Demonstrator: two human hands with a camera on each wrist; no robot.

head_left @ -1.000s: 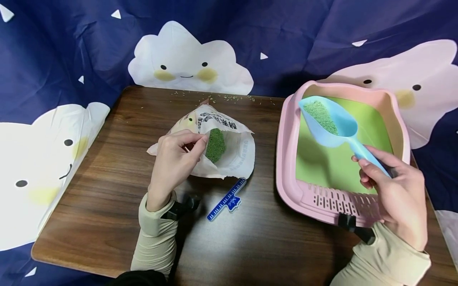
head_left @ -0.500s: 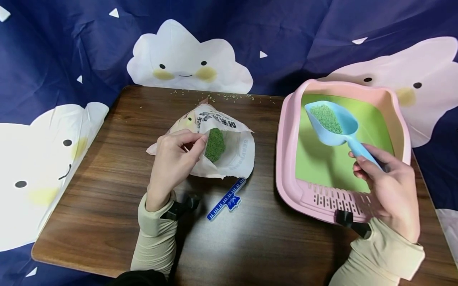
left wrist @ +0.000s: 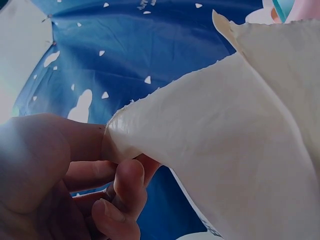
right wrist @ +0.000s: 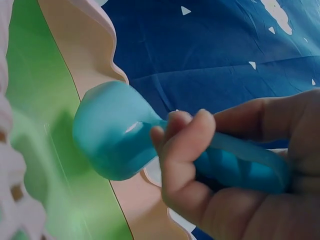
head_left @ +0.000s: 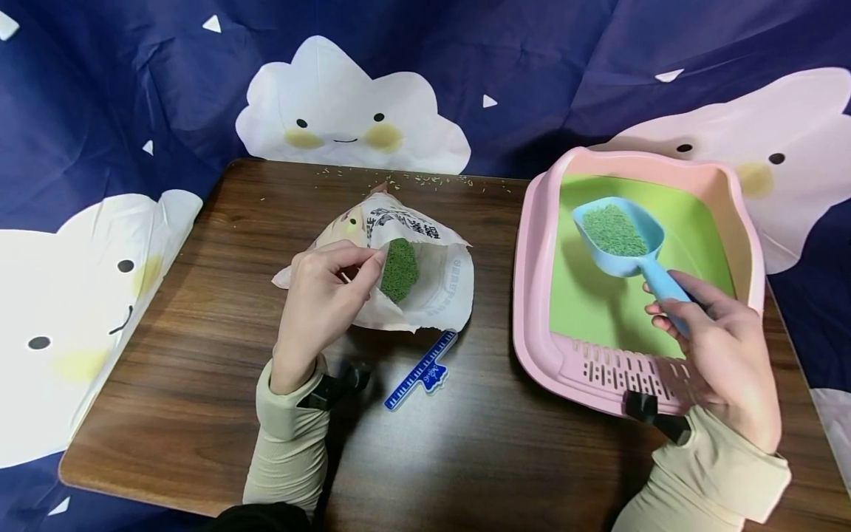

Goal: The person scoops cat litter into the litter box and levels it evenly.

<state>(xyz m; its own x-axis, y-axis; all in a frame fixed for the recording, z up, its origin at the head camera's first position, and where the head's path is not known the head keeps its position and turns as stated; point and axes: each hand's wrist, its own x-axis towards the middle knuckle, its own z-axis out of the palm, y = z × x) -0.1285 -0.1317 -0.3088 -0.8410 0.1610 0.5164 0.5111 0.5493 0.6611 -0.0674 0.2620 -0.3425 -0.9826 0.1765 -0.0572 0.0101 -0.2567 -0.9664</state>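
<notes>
A light blue scoop carries a heap of green pellets above the pink litter box. My right hand grips its handle, fingers curled round it, as the right wrist view also shows. The box has a green floor and a slotted front ledge. On the left, my left hand pinches the torn edge of a white paper bag between thumb and finger. More green pellets show inside the bag's mouth. In the left wrist view the pinched bag corner is stretched taut.
A blue clip with a piano-key pattern lies in front of the bag on the brown wooden table. Loose pale bits are scattered along the back edge. A dark blue curtain with clouds hangs behind.
The scoop has shifted slightly right and nearer, away from the box's left wall, and has turned a little. My left hand, the bag and the clip have stayed put.
</notes>
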